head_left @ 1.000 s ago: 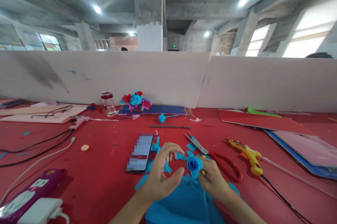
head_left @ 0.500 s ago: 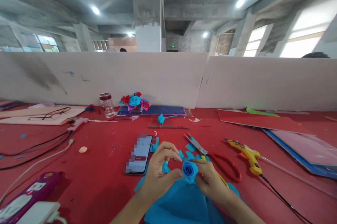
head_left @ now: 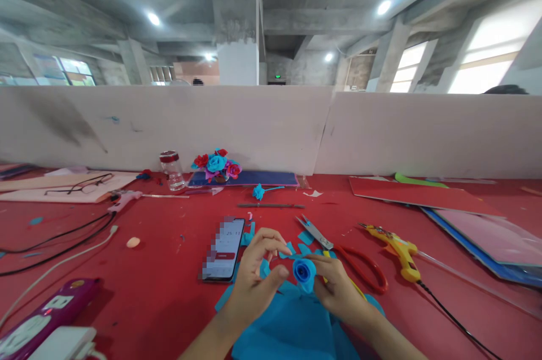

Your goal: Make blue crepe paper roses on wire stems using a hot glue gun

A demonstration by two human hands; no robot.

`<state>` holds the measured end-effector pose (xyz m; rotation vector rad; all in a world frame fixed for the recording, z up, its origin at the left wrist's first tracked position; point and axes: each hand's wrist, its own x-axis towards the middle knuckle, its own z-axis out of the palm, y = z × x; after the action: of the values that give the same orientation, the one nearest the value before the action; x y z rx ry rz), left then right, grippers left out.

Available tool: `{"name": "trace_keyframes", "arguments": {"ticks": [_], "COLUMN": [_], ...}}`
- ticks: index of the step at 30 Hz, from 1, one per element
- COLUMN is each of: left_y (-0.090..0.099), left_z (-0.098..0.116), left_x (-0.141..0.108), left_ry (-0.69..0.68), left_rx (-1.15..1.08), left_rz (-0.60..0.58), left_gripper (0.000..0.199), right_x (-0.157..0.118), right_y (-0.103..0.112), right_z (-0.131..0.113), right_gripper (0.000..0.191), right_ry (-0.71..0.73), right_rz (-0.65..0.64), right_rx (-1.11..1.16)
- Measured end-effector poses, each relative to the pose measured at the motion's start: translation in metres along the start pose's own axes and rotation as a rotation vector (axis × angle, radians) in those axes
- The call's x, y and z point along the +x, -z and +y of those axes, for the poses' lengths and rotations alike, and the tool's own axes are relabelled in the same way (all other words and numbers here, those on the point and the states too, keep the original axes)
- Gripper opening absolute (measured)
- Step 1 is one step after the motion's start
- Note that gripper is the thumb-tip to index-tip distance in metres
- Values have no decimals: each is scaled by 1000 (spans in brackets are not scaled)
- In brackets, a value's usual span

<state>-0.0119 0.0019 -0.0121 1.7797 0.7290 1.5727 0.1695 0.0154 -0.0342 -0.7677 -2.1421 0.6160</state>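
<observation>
A blue paper rose [head_left: 304,273], rolled into a spiral with a darker centre, is pinched in my right hand [head_left: 339,285]. Just left of it, my left hand [head_left: 261,272] is curved with thumb and fingers apart, holding nothing. Blue paper sheets [head_left: 288,323] lie below both hands, with cut blue scraps [head_left: 305,237] just beyond them. Red-handled scissors [head_left: 359,264] rest beside my right hand, their blades pointing away to the left. A yellow tool, partly hidden by my right hand, lies under it. The rose's lower end is covered by my fingers.
A phone [head_left: 224,250] lies left of my hands. To the right is a yellow glue gun [head_left: 398,250] with a cord. Behind stand a paper flower bouquet [head_left: 217,163] and a glass jar [head_left: 173,171]. A purple power strip [head_left: 51,315] sits front left; a white partition [head_left: 254,128] closes the back.
My left thumb has come off the rose and the left hand has opened slightly. The rose stays in my right hand, almost in the same place.
</observation>
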Motion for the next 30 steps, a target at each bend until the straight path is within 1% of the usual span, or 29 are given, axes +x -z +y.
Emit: {"name": "trace_keyframes", "arguments": {"ticks": [4,5,7,9,10,13,15,17,19,21,22,23,24,26,28,30], "left_y": [-1,-2,-4,-6,-7,-9,-10,-13,-16,-19,-20,-21,-21,-19,-17,-14], "left_z": [0,0,0,1,1,0,-1,-2,-4,-6,-8,-9,-10,-12,-14,-16], "left_x": [2,2,3,4,5,8,9,9,7,5,4,3,3,3,4,5], "left_ry": [-3,7,62,141,168,216,262,319,402,523,570,603,621,641,666,675], "left_rx": [56,77,134,187,189,132,96,48,-56,-185,-216,-226,-215,-168,-133,-111], "left_rz": [-25,-42,-80,-118,-131,-141,-128,-109,-87,-56,-31,-5,22,78,134,161], "left_gripper": [43,43,33,14,8,9,7,7,9,14,16,18,20,21,23,26], "right_x": [-1,-1,-1,0,1,3,3,2,3,6,8,10,12,11,0,-22], "right_y": [0,0,1,0,-1,-3,-4,-6,-8,-11,-11,-10,-6,11,41,77], "right_z": [3,3,1,-1,-2,-1,0,-1,-3,-6,-7,-8,-7,-2,10,27], "right_gripper": [21,21,22,23,24,29,31,33,36,38,40,41,41,37,30,28], "right_ry": [8,9,1,-37,-74,-222,-293,-347,-396,-442,-463,-486,-508,-542,-561,-674], "right_rz": [-4,-1,15,32,29,-10,-35,-37,-40,-60,-83,-105,-111,-65,88,287], "right_rx": [-16,-13,5,58,116,374,516,584,620,633,622,582,495,175,-293,-724]}}
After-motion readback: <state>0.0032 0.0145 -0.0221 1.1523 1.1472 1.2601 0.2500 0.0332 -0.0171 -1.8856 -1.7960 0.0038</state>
